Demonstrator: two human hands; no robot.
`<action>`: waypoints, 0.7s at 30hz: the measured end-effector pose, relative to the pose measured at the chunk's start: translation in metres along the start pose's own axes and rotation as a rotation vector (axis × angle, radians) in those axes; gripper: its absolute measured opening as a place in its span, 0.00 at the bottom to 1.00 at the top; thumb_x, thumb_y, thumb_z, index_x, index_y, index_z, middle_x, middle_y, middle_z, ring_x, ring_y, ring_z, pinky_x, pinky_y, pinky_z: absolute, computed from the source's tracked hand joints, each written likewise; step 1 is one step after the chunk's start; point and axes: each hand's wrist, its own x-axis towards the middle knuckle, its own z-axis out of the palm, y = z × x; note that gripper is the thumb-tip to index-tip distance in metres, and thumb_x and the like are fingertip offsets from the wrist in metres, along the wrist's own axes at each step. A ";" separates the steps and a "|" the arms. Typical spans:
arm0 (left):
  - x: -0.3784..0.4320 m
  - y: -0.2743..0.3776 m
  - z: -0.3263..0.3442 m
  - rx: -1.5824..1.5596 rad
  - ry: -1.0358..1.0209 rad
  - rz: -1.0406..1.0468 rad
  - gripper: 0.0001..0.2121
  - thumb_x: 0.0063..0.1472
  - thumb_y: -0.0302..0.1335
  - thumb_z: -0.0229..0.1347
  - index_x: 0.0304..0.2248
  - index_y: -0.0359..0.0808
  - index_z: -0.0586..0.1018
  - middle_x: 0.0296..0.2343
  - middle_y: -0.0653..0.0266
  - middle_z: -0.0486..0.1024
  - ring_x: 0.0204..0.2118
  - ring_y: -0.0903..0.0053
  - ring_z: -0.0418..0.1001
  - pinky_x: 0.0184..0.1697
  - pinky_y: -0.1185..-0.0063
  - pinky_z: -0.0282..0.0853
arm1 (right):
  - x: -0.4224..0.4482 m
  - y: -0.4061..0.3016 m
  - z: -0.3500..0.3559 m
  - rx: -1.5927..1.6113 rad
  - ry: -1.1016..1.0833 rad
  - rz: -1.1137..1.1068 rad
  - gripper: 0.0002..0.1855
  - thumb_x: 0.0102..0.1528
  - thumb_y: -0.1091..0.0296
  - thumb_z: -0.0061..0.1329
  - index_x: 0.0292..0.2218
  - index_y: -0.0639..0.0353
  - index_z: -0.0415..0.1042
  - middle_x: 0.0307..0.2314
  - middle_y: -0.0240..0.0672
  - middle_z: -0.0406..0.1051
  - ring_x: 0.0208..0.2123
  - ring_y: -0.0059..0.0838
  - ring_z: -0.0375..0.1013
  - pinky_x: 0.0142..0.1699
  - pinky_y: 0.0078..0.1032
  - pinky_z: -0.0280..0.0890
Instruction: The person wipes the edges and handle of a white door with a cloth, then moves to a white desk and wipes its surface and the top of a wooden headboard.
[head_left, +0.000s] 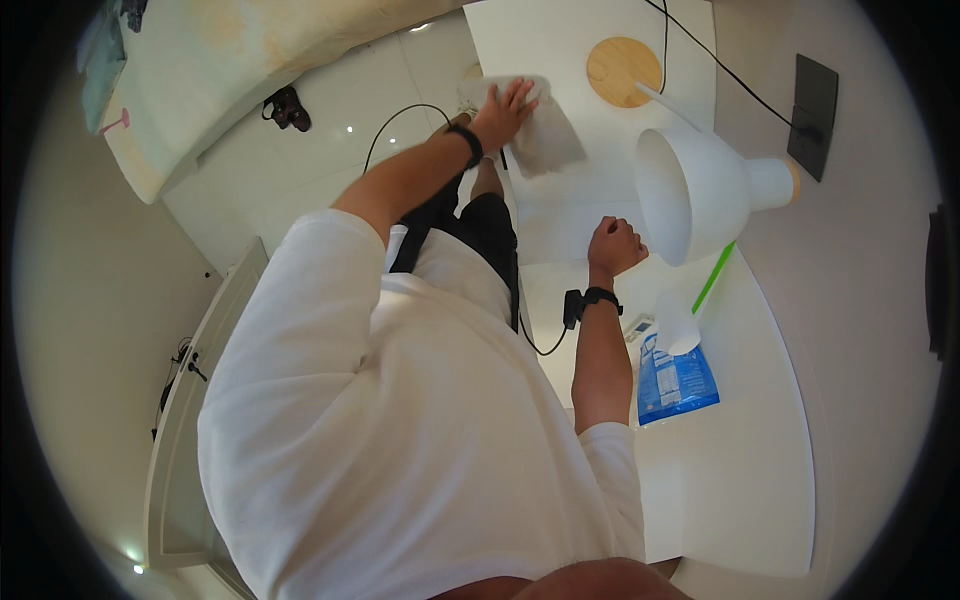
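Observation:
My left hand (507, 114) lies palm down with fingers spread, pressing a grey cloth (553, 142) against the white tabletop (540, 37) near its left edge. The cloth looks blurred, and part of it is hidden under the hand. My right hand (616, 247) is closed in a fist with nothing visible in it, beside the white shade of a desk lamp (705, 196). Both wrists wear black bands. Closest to my right forearm are a blue plastic packet (679, 386) bearing writing, a small white remote control (640, 328) and a white cylindrical container (677, 324).
The lamp's round wooden base (624, 72) stands at the far side, with a black cable to a dark wall plate (814, 116). A thin green stick (713, 277) slants by the container. Left are a bed (247, 52), dark sandals (287, 109) and a door (195, 405).

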 end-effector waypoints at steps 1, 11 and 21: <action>0.009 -0.020 -0.001 0.049 0.049 -0.006 0.28 0.58 0.33 0.48 0.59 0.42 0.59 0.61 0.47 0.43 0.63 0.54 0.45 0.53 0.56 0.57 | 0.001 0.001 0.001 -0.017 -0.011 0.005 0.15 0.53 0.62 0.39 0.20 0.55 0.73 0.22 0.31 0.74 0.27 0.35 0.70 0.45 0.34 0.55; 0.076 -0.101 -0.029 0.341 -0.089 -0.376 0.28 0.57 0.32 0.49 0.57 0.34 0.61 0.56 0.39 0.54 0.59 0.48 0.53 0.57 0.57 0.49 | 0.004 0.003 0.005 -0.121 0.085 -0.061 0.16 0.52 0.61 0.39 0.18 0.54 0.72 0.19 0.31 0.73 0.25 0.35 0.69 0.43 0.33 0.55; 0.002 0.088 -0.001 -0.475 -0.450 -0.285 0.37 0.55 0.33 0.47 0.58 0.20 0.47 0.53 0.19 0.46 0.58 0.32 0.45 0.56 0.46 0.37 | 0.006 0.005 0.013 -0.169 0.038 -0.005 0.17 0.51 0.57 0.39 0.18 0.52 0.74 0.19 0.32 0.73 0.25 0.35 0.70 0.46 0.34 0.55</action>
